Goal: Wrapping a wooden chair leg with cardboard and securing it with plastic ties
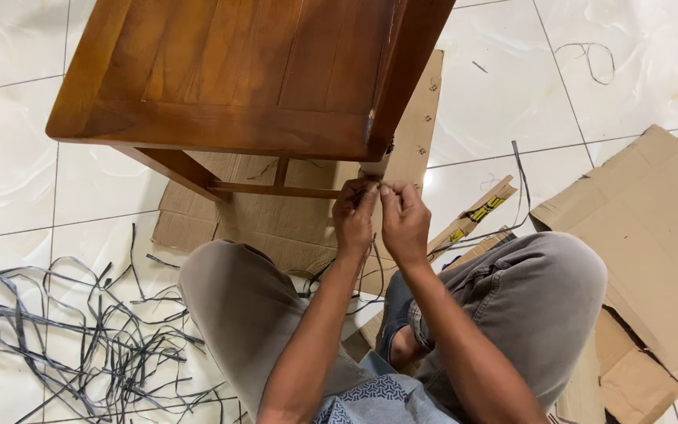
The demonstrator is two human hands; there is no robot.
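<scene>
Both hands, left hand (354, 220) and right hand (403, 224), pinched together on a thin strap (372, 185) at the table (221, 71) leg's near right corner; risk: strap slips from fingertips, being thin.

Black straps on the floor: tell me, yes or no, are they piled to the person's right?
No. The black straps lie tangled on the white tiles to the person's left.

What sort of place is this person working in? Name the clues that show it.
Probably a home or shop floor where furniture is being unpacked: a wooden table stands on flattened cardboard, with cut black packing straps strewn over white floor tiles.
</scene>
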